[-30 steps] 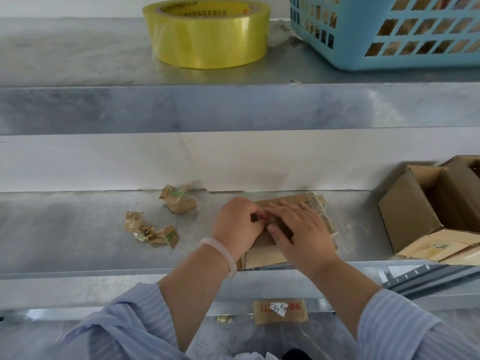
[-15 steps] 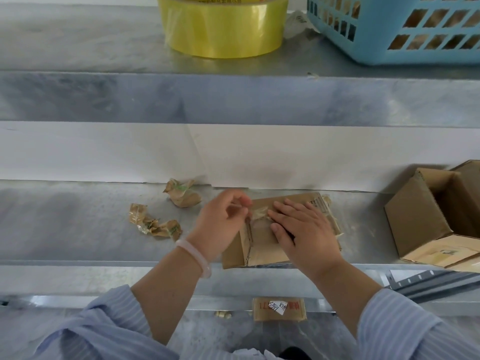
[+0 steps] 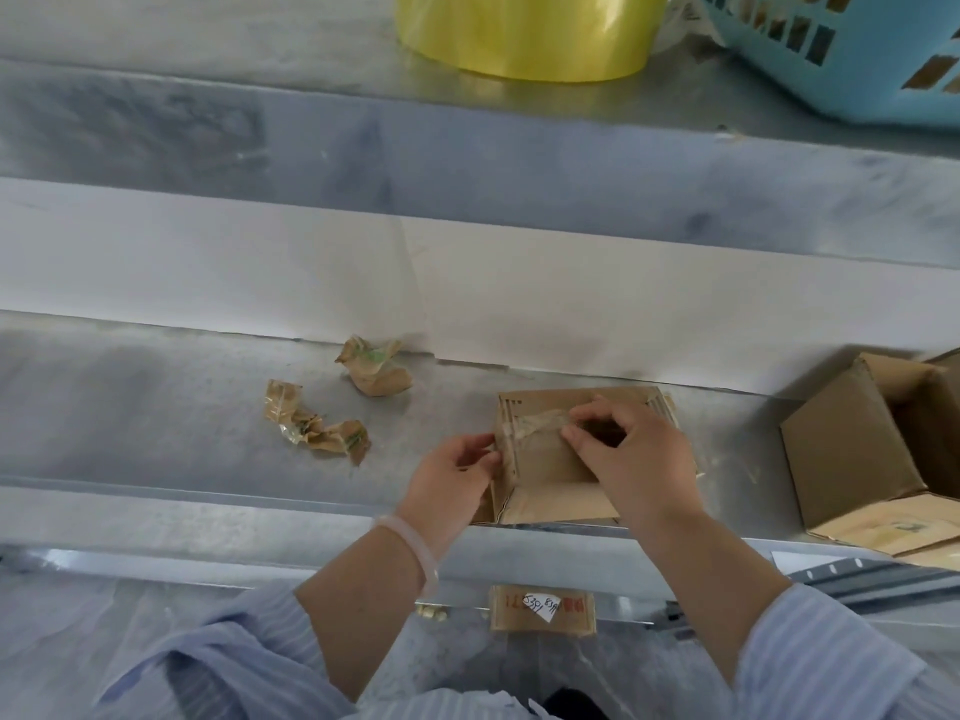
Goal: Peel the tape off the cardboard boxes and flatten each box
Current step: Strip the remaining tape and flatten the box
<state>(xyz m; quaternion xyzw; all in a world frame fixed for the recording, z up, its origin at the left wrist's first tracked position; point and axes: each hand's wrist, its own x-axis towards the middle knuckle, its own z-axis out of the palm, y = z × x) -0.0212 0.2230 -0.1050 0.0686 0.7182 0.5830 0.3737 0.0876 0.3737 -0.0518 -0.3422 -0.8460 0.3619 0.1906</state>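
Cardboard box (image 3: 545, 459) on metal shelf (image 3: 156, 433) below yellow tape roll (image 3: 524, 39); left hand (image 3: 452, 475) gripping its edge, right hand (image 3: 634, 459) pinching clear tape strip (image 3: 540, 423). Likely risk: strip tearing or stripping paper under a steep pull. Writing: white tag (image 3: 540, 605) further below the roll, handwritten, seemingly "5391"; rest unreadable.

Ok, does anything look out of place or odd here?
Minor clutter: two tape wads lie loose on the shelf left of the box whose tape the right hand pinches, and a labelled cardboard piece sits below the shelf, seemingly dropped. The open box at right lies on its side.
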